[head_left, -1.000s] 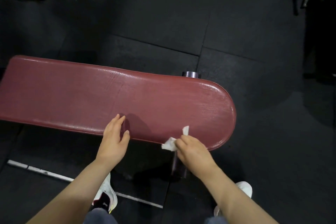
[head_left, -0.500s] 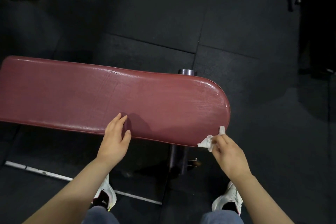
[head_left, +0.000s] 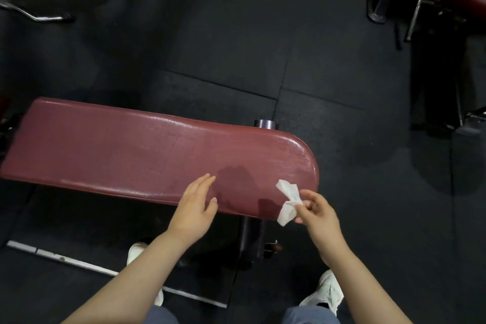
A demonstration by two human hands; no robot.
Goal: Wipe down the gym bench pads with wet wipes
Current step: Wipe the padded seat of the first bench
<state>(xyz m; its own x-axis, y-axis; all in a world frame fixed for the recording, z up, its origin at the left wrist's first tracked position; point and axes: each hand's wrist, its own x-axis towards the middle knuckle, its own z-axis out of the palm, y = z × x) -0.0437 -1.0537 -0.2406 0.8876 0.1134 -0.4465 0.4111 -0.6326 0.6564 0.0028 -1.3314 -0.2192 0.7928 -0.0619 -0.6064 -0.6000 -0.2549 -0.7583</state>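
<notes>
A long maroon bench pad (head_left: 126,150) lies across the view, its rounded end at the right, with a glossy damp sheen. My right hand (head_left: 317,214) pinches a crumpled white wet wipe (head_left: 289,201) just above the pad's near edge by the rounded end. My left hand (head_left: 196,205) hovers over the near edge mid-pad, fingers apart and holding nothing. It casts a shadow on the pad.
Black rubber floor tiles (head_left: 236,34) surround the bench. A dark bench post (head_left: 251,237) stands under the pad, and a metal cap (head_left: 265,123) shows behind it. Another machine's frame (head_left: 381,0) stands at the top right, a chrome bar (head_left: 34,14) at the top left. My white shoes (head_left: 326,292) are below.
My left hand has lifted off the pad's near edge and opened. My right hand has raised the wipe off the pad edge near the rounded end. The view has pulled back.
</notes>
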